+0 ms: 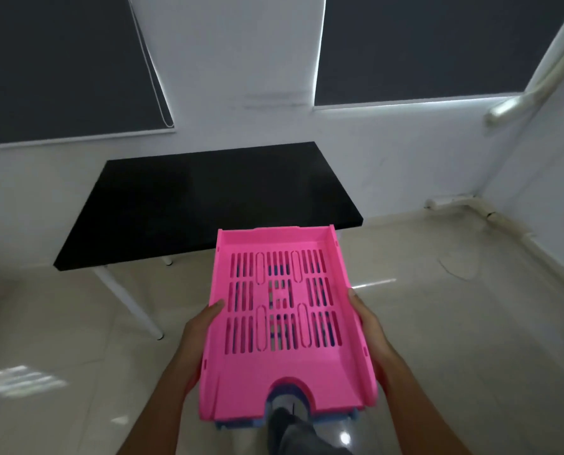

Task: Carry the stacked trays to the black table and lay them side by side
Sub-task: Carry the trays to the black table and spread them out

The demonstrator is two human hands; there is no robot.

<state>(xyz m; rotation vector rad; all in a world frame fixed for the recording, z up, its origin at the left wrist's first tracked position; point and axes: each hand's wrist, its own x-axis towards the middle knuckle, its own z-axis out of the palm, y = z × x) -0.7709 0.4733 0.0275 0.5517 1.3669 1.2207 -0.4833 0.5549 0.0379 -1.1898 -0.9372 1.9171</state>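
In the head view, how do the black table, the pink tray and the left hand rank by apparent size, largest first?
1. black table
2. pink tray, though it is nearer the camera, so true size is unsure
3. left hand

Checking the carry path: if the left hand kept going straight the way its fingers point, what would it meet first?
Probably the near edge of the black table. The left hand, gripping the pink tray, points forward at it; only floor shows between. Depth is uncertain.

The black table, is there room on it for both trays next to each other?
Yes, it looks so. The flat black rectangular table shows bare from its wall-side edge to its front edge. Only its near right corner is hidden behind the slotted pink plastic tray, stacked over a blue tray.
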